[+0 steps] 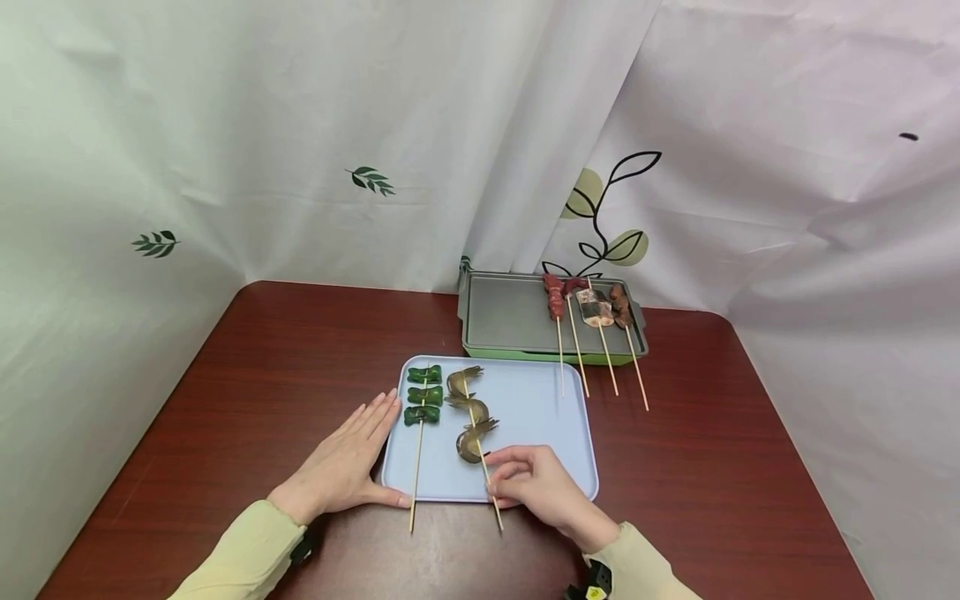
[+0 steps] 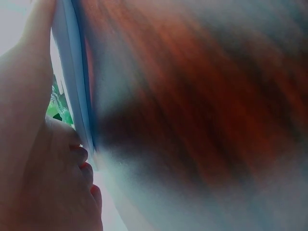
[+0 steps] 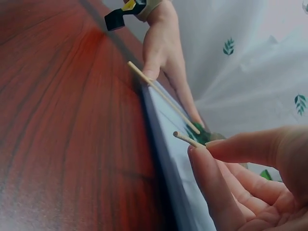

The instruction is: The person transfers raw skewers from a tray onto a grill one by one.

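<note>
On the pale blue tray lie two skewers. The green pepper skewer is at the left, its stick reaching past the tray's near edge. Beside it is the shrimp skewer, three grey-brown shrimp on a wooden stick. My right hand pinches that stick between thumb and fingertips near its lower end; the stick's end pokes out of the pinch in the right wrist view. With fingers straight, my left hand rests along the tray's left side, thumb at the near edge.
Behind the tray stands a grey grill pan with a green base. Several skewers lie on its right side, among them a red meat skewer, a fish skewer and a brown meat skewer, sticks overhanging the front. A white curtain hangs behind the table.
</note>
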Available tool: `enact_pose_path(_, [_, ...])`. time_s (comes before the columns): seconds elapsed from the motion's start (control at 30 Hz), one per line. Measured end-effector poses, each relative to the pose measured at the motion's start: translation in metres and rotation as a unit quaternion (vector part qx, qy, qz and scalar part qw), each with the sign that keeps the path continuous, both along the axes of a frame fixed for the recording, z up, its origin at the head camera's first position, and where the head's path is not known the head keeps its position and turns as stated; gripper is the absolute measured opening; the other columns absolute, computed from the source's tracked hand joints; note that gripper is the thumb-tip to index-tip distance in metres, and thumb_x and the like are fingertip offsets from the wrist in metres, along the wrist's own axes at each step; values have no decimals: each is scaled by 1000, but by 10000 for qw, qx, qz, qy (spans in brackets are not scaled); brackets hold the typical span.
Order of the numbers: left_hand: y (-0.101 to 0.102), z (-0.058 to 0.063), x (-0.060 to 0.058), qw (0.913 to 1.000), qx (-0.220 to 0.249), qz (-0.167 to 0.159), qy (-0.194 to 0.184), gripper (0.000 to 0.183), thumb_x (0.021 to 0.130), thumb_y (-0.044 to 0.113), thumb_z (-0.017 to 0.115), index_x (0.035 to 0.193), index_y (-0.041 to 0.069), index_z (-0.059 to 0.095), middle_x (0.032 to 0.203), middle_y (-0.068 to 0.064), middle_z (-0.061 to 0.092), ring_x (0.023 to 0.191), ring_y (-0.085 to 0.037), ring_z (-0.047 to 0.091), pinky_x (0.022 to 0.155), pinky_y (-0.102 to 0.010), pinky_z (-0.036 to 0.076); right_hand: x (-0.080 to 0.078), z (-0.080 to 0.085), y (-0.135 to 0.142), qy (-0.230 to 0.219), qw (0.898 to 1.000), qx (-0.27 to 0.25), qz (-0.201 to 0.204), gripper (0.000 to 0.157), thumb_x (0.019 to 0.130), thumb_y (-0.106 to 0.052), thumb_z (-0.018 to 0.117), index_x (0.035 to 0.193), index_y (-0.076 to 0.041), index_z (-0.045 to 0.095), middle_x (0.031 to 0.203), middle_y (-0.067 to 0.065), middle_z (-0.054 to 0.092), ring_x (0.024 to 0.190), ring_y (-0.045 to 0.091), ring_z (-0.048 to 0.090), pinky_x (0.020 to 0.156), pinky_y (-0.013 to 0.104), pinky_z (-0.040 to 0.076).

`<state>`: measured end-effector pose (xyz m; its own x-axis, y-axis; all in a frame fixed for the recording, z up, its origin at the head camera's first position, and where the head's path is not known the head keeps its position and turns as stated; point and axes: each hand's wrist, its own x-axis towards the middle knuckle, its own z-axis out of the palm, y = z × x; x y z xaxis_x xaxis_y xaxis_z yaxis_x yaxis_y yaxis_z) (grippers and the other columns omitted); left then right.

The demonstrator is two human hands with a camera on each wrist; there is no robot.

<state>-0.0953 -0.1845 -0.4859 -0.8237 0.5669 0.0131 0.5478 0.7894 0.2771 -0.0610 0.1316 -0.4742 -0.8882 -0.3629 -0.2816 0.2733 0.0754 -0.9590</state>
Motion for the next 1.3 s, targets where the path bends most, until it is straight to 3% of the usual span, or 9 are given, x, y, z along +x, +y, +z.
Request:
enact_pose_path(0.27, [0,0,0,10000,39,-14,32,137,68,91,58,158,-6,24,165,-22,19,152,-34,19,121,-49,21,3,15,6,208,9996,-165,113,39,85,10,70,123,16,62,88,18,70,75,16,70,71,36,62])
enact_pose_path(0.7, [-1,-1,0,9999,1,-26,97,137,68,92,57,158,-7,25,165,-23,21,151,-35,21,121,-49,21,-6,54,17,1056,9932,385,307,37,88,7,69,123,14,62,90,14,70,74,16,71,71,36,62])
enact_pose_path(1.03, [0,0,0,9999,-33,-37,111,137,68,92,57,158,-7,25,165,-22,20,151,-35,20,121,-49,21,-26,84,34,1643,9839,708,2,37,88,7,73,124,9,65,93,18,69,75,21,73,71,38,62])
enact_pose_path(1.3, [-1,0,0,9998,-34,-66,159,137,69,92,57,157,-7,25,165,-22,20,151,-34,20,121,-49,21,-41,100,43,1814,9810,599,-353,37,89,10,69,125,11,63,94,18,70,79,23,74,73,40,62])
